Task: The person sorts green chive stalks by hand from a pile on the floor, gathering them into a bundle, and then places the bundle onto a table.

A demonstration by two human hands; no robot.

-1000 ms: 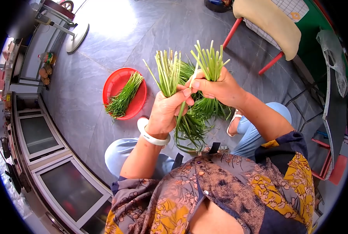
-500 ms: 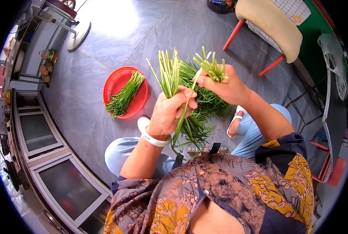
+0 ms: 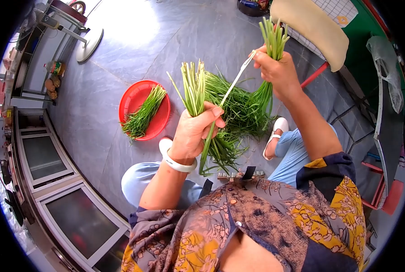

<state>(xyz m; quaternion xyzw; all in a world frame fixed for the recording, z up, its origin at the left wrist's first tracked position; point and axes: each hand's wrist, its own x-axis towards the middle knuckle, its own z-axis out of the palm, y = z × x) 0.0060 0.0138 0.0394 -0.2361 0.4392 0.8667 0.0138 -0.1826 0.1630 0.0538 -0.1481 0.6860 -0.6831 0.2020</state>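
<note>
My left hand (image 3: 194, 131) is closed around a bunch of garlic chives (image 3: 193, 88), pale cut ends up and green leaves hanging below. Between its thumb and fingers it also pinches one separate chive stalk (image 3: 232, 86). That stalk stretches taut up to my right hand (image 3: 277, 75), whose fingertips grip its whitish end. The right hand is wrapped round a second bunch of garlic chives (image 3: 273, 38), its leaves trailing downward. Beneath both hands lies a loose heap of chives (image 3: 245, 113) on the floor. Left of it, a red plate (image 3: 129, 97) bears another bunch (image 3: 146, 111).
Grey tiled floor (image 3: 107, 136) spreads all around. A chair with a tan cushion (image 3: 318, 27) and red legs stands at upper right. Glass-fronted cabinets (image 3: 82, 217) line the left side. A fan's round base (image 3: 91, 45) is at upper left. My white shoes (image 3: 279, 127) flank the heap.
My right hand has moved up and to the right with its bunch, drawing the single stalk's pale end away from my left hand. The left hand has barely moved.
</note>
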